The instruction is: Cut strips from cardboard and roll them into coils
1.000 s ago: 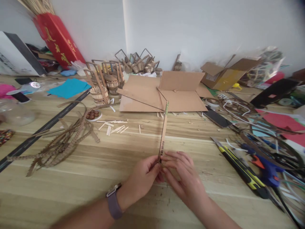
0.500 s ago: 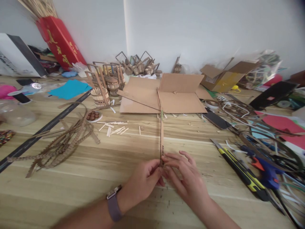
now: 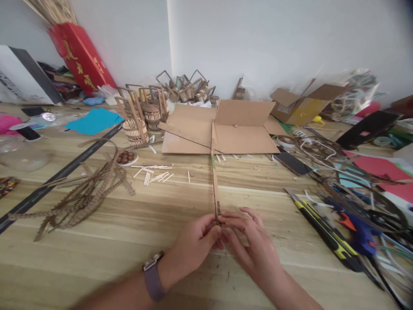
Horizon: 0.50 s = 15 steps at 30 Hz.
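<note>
Both hands meet at the near end of a long, narrow cardboard strip (image 3: 215,185), which has dark printing near my fingers and a green mark further along. My left hand (image 3: 201,234), with a watch at the wrist, pinches that end between thumb and fingers. My right hand (image 3: 250,237) also has its thumb and forefinger closed on the strip's end, its other fingers loosely raised. From there the strip runs away from me, its far part over a flat cardboard sheet (image 3: 190,118). Exactly what the fingertips do at the end is partly hidden.
Small stick baskets (image 3: 134,127) stand at the back left, near a dish of brown balls (image 3: 127,158) and pale sticks (image 3: 158,175). Left lies a heap of cardboard strips (image 3: 87,193). A utility knife (image 3: 325,232) and a blue glue gun (image 3: 363,237) are to the right.
The strip has swung slightly to the left at its far part and turned, so more of its flat face shows. Both hands stay at its near end, nearly unmoved.
</note>
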Each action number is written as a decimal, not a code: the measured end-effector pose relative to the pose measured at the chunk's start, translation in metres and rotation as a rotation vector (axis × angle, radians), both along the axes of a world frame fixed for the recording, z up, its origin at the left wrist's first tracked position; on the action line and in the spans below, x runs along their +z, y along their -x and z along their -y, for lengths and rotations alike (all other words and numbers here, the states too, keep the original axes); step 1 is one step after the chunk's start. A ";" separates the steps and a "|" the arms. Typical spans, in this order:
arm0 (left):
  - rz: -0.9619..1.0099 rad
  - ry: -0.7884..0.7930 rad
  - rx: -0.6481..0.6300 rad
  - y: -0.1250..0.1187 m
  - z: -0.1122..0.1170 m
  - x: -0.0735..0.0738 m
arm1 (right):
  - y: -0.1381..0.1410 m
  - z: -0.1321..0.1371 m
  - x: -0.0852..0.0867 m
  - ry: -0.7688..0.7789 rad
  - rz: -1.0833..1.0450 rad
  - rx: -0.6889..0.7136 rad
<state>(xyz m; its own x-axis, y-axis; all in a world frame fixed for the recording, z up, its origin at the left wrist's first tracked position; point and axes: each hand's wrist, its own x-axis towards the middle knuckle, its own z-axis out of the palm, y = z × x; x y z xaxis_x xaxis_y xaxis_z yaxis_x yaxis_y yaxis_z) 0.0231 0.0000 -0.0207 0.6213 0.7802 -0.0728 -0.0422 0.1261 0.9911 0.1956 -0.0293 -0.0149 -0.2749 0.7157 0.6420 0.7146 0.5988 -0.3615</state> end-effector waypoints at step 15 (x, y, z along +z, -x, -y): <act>-0.089 -0.057 0.012 0.001 -0.001 0.002 | 0.000 0.000 0.002 0.023 0.023 -0.009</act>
